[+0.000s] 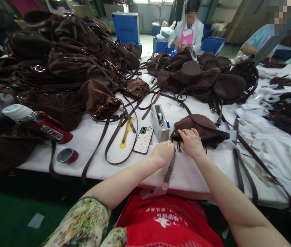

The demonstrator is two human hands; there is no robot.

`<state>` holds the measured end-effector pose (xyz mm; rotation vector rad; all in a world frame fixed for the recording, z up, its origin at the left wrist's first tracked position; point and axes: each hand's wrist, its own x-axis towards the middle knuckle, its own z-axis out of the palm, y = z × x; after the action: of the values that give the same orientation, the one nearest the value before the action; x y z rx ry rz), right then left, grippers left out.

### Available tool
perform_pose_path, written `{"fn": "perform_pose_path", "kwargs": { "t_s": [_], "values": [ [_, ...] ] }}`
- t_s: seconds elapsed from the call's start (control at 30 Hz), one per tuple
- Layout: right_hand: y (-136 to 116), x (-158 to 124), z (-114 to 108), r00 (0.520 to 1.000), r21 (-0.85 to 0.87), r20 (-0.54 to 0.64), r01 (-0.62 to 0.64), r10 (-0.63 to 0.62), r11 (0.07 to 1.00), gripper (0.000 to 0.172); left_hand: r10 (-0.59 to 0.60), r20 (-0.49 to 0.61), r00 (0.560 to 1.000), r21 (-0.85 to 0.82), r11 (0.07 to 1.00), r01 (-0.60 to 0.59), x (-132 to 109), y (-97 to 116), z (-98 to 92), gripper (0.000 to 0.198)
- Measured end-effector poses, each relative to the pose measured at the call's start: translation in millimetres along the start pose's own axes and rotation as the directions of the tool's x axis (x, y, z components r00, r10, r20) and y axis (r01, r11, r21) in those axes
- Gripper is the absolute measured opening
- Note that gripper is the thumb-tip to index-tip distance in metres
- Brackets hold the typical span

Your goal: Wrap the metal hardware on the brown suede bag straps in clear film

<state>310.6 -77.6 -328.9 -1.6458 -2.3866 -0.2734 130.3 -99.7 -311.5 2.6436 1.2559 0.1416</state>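
Observation:
A brown suede fringed bag (pixel 199 128) lies on the white table (pixel 186 175) in front of me. My right hand (pixel 191 141) rests on its near edge, fingers curled and pinching the fringe. My left hand (pixel 163 153) is closed in a fist around a brown strap (pixel 169 171) that hangs down over the table's front edge. Both hands are close together, almost touching.
A grey tape dispenser (pixel 159 122), a phone (pixel 143 140), a yellow comb (pixel 127 132), a red tape roll (pixel 67 155) and a red bottle (pixel 38 123) lie left of my hands. Heaps of brown bags (pixel 65 65) fill the back. Two people work beyond the table.

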Motion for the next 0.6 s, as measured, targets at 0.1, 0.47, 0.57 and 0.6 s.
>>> {"fn": "perform_pose_path", "kwargs": {
  "t_s": [0.1,0.47,0.57,0.6],
  "values": [
    [9,0,8,1.000,0.007,0.008,-0.009,0.009,1.000,0.031,-0.041,0.036,0.999,0.011,0.999,0.040,3,2,-1.3,0.024],
    [18,-32,0,1.000,0.231,-0.010,-0.012,0.015,0.973,0.029,-0.185,0.030,0.982,0.042,0.982,0.184,12,11,-2.1,0.026],
    [19,-38,-1,1.000,0.244,-0.014,0.002,0.002,0.970,0.029,-0.210,0.039,0.977,0.066,0.976,0.207,14,16,2.5,0.026],
    [19,-40,-1,1.000,0.251,-0.012,0.001,0.002,0.968,0.029,-0.218,0.041,0.975,0.072,0.974,0.214,14,16,4.9,0.027]
  ]
}}
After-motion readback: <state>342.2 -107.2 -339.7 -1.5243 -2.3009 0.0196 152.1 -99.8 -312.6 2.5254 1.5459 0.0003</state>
